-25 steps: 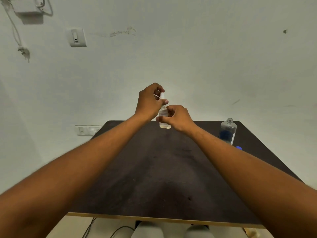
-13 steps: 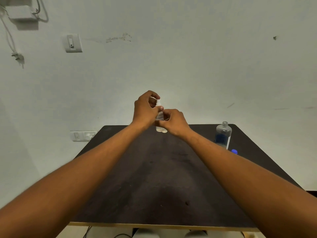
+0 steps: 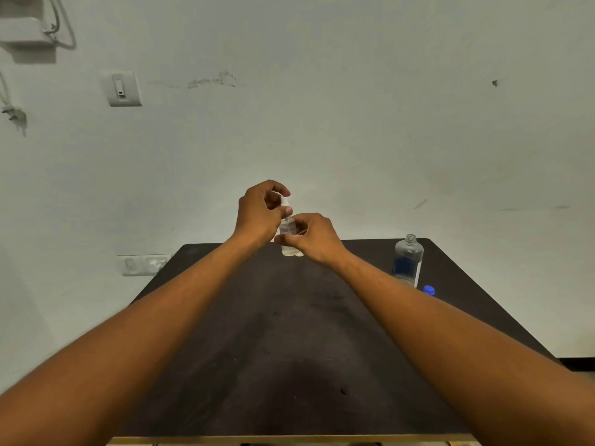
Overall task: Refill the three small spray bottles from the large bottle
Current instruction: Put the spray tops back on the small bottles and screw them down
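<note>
Lg bottle (image 3: 408,259) on table (image 3: 257,365), right of spray bottle (image 3: 287,233).

Two forearms enter from the near left and near right corners, both bare from frame edge to wrist. No sleeve, cuff, watch, band or glove is visible on either. Left hand (image 3: 259,214) and right hand (image 3: 314,238): bare, no rings seen on the visible fingers. Fine hair shows along both forearms. Nails too small to judge. Rest of the person is out of view.
</note>
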### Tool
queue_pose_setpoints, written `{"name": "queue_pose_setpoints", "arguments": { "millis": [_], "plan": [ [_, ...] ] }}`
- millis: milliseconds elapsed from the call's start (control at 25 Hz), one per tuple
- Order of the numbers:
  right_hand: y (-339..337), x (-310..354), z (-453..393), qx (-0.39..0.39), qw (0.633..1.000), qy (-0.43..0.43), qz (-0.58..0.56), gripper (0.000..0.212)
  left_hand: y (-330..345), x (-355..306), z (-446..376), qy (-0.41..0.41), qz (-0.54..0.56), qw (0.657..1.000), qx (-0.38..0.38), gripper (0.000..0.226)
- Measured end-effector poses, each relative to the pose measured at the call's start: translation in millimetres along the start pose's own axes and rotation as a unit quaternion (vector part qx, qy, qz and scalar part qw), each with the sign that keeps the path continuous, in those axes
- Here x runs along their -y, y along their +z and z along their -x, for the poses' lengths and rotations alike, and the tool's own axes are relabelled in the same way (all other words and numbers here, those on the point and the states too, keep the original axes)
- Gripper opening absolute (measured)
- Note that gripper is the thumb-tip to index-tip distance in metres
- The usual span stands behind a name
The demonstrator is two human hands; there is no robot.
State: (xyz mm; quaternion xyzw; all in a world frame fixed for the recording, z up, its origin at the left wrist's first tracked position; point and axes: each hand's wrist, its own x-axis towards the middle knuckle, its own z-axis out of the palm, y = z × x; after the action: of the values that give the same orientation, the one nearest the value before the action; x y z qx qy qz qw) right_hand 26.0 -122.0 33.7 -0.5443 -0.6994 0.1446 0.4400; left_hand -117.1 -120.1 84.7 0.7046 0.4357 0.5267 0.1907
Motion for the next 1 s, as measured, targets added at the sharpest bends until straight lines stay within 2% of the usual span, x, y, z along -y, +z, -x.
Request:
{"name": "queue_pose_setpoints", "arguments": {
  "millis": [200,400,560,720,880,1000],
  "plan": [
    [0.2,-2.0,-0.9,-0.004,1.0,0.006,-0.008,0.036,-3.5,2.5,-3.5,0.002,0.018,0.998,0.056,0.033],
    [1.4,3.1,-2.5,-0.003,1.0,0.008,-0.012,0.037,-3.1,2.0,-3.6,-0.001,-0.002,1.0,-0.01,0.035],
    [1.5,2.3,-3.3,-0.004,1.0,0.003,-0.016,0.029,-4.4,1.7,-5.3,-0.019,-0.009,1.0,0.006,0.031],
    [0.7,3.4,-3.9,-0.003,1.0,0.002,-0.019,0.029,-6.4,2.8,-4.7,-0.008,0.025,0.998,0.051,0.038],
    [3.0,5.8,-5.2,0.007,1.0,0.014,-0.019,0.04,-4.1,1.3,-5.1,-0.009,0.0,1.0,0.001,0.038],
    [5.3,4.6,-5.0,0.012,1.0,0.009,-0.024,0.036,-5.6,2.4,-5.5,-0.024,-0.006,1.0,0.003,0.042]
  ]
}}
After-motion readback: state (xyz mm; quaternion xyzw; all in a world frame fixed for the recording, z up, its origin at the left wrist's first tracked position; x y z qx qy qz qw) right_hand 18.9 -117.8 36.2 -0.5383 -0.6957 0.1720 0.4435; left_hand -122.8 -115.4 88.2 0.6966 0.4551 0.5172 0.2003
